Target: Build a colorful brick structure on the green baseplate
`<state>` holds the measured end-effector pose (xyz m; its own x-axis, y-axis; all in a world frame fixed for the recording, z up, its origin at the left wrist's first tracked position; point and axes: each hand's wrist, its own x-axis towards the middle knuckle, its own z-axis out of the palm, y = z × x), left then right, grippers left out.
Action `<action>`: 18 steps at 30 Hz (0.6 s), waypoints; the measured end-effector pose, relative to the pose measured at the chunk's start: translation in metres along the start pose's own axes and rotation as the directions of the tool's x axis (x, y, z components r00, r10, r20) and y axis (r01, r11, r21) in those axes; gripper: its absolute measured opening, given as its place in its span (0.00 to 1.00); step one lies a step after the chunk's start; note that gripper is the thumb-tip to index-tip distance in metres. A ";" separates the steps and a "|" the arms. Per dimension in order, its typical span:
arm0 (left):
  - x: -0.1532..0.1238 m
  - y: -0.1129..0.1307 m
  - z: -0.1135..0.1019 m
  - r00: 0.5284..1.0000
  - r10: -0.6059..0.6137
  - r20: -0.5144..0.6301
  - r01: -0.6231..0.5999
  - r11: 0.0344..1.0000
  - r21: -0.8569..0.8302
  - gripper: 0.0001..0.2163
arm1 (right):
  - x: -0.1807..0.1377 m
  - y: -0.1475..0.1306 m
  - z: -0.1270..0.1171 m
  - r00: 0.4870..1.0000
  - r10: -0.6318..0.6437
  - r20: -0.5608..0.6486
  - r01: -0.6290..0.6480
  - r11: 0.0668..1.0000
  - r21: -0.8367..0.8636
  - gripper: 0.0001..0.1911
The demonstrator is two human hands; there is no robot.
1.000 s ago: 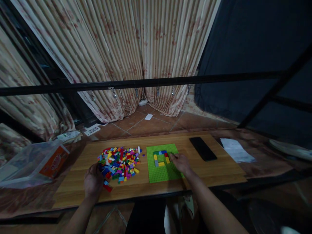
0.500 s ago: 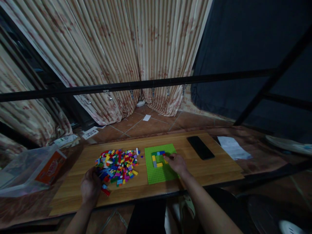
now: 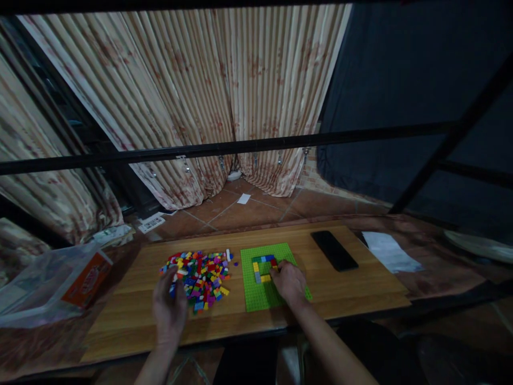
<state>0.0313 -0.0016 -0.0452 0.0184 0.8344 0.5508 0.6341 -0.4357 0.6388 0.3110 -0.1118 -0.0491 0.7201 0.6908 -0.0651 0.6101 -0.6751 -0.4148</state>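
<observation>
On the green baseplate (image 3: 254, 302), a small outline of blue, red, yellow and grey bricks (image 3: 257, 274) stands up from the studs. My right hand (image 3: 290, 280) rests over its right side, fingers bent together at the lower right corner. Whatever is under those fingertips is hidden. To the left lies a loose pile of small coloured bricks (image 3: 206, 275). My left hand (image 3: 170, 302) hovers at the pile's left front edge, thumb and fingers apart, and no brick can be made out in it.
A black phone (image 3: 334, 250) lies on the wooden table (image 3: 224, 326) right of the baseplate. A clear plastic box (image 3: 44, 286) with an orange label stands left of the table. White paper (image 3: 390, 251) lies beyond the right edge. A dark metal bar (image 3: 240, 145) crosses behind.
My left hand has shifted right and its fingers have spread over the pile's edge. My right hand has slid slightly toward me, down the right side of the brick outline. The camera view has tilted a little.
</observation>
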 end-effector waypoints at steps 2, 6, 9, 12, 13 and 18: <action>-0.011 0.043 0.027 0.955 0.202 0.218 -0.183 0.978 -0.105 0.17 | 0.002 0.000 0.000 1.000 0.001 0.009 -0.001 1.000 -0.018 0.13; -0.039 0.107 0.090 0.713 0.400 0.576 -0.373 0.912 -0.171 0.31 | 0.004 0.001 0.000 0.999 -0.031 0.028 0.032 0.998 -0.061 0.14; -0.052 0.124 0.120 0.579 0.403 0.709 -0.413 0.895 -0.172 0.32 | 0.004 0.001 -0.001 0.997 -0.067 0.039 0.070 0.994 -0.090 0.15; -0.055 0.128 0.129 0.553 0.369 0.747 -0.408 0.902 -0.143 0.27 | 0.004 0.001 -0.001 0.995 -0.089 0.042 0.093 0.989 -0.114 0.17; -0.054 0.128 0.129 0.558 0.358 0.748 -0.404 0.905 -0.132 0.26 | 0.004 0.001 -0.001 0.995 -0.095 0.042 0.100 0.988 -0.121 0.17; -0.052 0.130 0.130 0.548 0.334 0.767 -0.417 0.904 -0.096 0.21 | 0.001 -0.003 0.001 0.992 -0.122 0.038 0.126 0.982 -0.140 0.17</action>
<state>0.2133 -0.0579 -0.0607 0.8147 0.5706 0.1035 0.4914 -0.7741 0.3990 0.3096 -0.1093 -0.0490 0.6270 0.7775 -0.0487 0.7364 -0.6120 -0.2885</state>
